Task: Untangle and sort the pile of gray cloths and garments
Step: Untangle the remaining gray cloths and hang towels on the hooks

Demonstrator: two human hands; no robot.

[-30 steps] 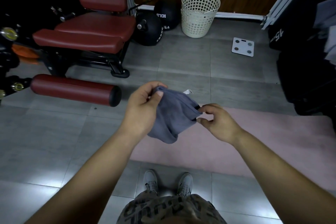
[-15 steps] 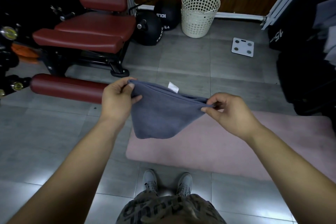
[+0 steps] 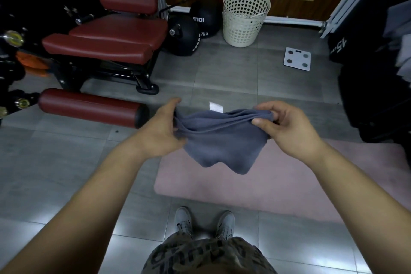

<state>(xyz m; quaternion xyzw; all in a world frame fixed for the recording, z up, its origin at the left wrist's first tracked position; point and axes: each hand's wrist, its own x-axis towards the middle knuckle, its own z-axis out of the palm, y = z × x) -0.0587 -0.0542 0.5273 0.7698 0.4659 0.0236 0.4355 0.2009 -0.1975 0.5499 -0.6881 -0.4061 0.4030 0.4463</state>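
**Operator:** Gray tiled floor [image 3: 66,162], pink mat [image 3: 289,184] ahead of the feet. Where is the gray cloth [image 3: 220,140]?

**Checker:** It hangs in the air above the mat's near-left corner, held between both hands. A white label [image 3: 216,106] stands up at its top edge.

**Operator:** Change against half a second ago?

**Checker:** The earlier view shows the top edge taut and wide. Now the left hand [image 3: 164,129] sits closer in, the edge lies in bunched folds, and the body sags in two lobes. Judgement: this one piece is free of any tangle and is being gathered for folding or sorting.

**Operator:** Grip status?

**Checker:** Left hand: fingers curl round the left end, with the cloth partly hidden behind the palm. Right hand [image 3: 287,129]: thumb and fingers pinch the gathered right end, and fabric fills the narrow gap.
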